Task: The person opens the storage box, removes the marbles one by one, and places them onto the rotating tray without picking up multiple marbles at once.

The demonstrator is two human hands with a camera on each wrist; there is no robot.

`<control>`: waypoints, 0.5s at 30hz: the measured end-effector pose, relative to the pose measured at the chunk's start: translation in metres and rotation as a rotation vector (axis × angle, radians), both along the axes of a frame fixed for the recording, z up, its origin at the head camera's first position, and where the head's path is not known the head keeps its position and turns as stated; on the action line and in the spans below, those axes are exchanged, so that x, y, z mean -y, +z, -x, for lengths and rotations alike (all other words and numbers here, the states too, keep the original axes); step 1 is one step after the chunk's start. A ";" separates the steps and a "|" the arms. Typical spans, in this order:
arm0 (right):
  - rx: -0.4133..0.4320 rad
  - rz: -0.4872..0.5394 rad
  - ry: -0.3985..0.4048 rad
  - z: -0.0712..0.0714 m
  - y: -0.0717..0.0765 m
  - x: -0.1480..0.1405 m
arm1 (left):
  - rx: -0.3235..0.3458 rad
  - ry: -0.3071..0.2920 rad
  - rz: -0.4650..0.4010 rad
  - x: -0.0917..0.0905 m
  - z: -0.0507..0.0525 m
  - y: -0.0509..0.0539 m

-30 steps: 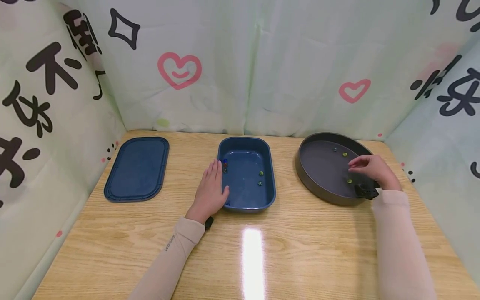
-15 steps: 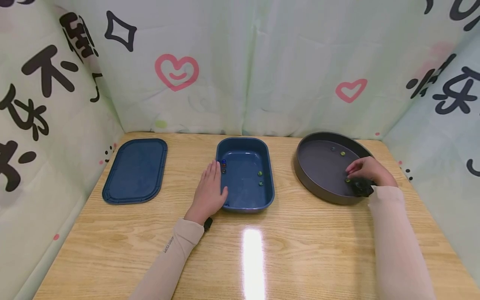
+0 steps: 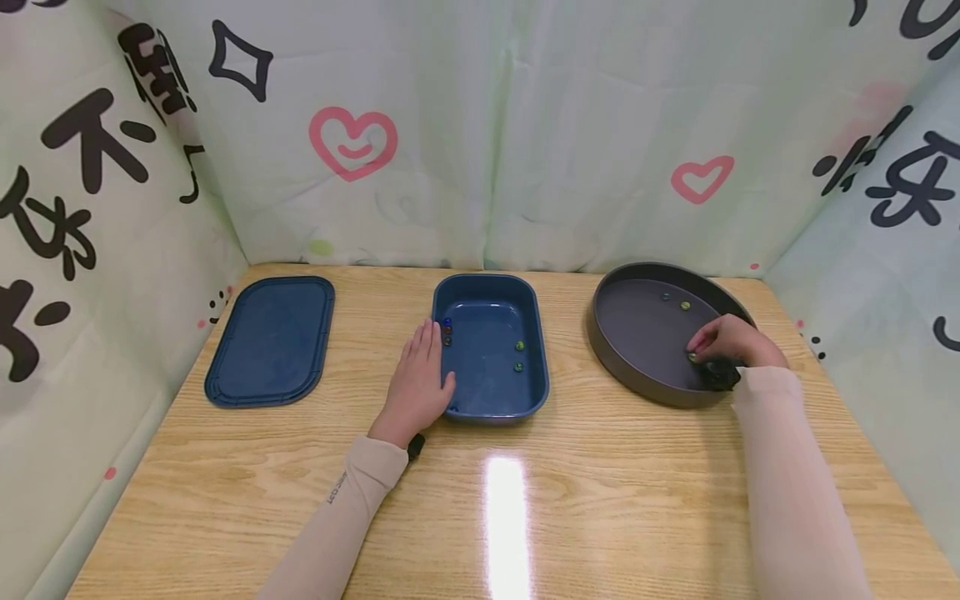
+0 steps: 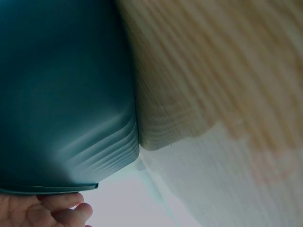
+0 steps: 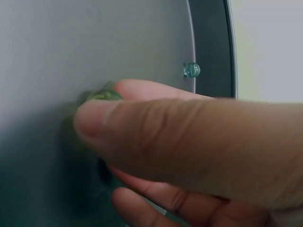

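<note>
My right hand (image 3: 738, 342) reaches into the round dark grey pan (image 3: 637, 350), where its thumb and forefinger pinch a green glass marble (image 5: 105, 95) low over the pan floor. Two other marbles lie farther back in the pan, a bluish one (image 3: 665, 297) and a yellow-green marble (image 3: 686, 306). My left hand (image 3: 417, 383) rests, fingers straight, along the left rim of the blue rectangular box (image 3: 491, 396). In that box sit two green marbles, one a green marble (image 3: 520, 345) at the right, and several darker ones including a blue marble (image 3: 447, 322) beside the left wall.
A flat blue lid (image 3: 270, 342) lies on the wooden table (image 3: 600, 500) at the left. Printed curtains (image 3: 585, 150) enclose the back and both sides. A strip of light (image 3: 507, 525) reflects off the tabletop in front of the box.
My right hand has come down and slightly left onto the near marble in the pan, and its thumb and forefinger now pinch it. The left hand stays on the box rim.
</note>
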State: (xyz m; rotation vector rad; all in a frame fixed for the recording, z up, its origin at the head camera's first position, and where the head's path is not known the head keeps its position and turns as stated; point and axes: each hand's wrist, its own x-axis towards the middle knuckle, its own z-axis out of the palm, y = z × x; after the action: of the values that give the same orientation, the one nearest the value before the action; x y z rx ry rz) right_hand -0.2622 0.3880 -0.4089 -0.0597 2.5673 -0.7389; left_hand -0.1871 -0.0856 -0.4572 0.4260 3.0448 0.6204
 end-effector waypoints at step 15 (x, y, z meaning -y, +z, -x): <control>-0.082 -0.022 0.004 0.008 -0.006 0.007 | 0.005 0.001 -0.001 0.000 0.000 0.001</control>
State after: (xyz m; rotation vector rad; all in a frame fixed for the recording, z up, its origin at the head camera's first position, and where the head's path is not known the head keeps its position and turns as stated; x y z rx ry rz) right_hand -0.2702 0.3810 -0.4145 -0.0904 2.6522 -0.7207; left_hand -0.1869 -0.0853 -0.4558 0.4217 3.0402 0.6215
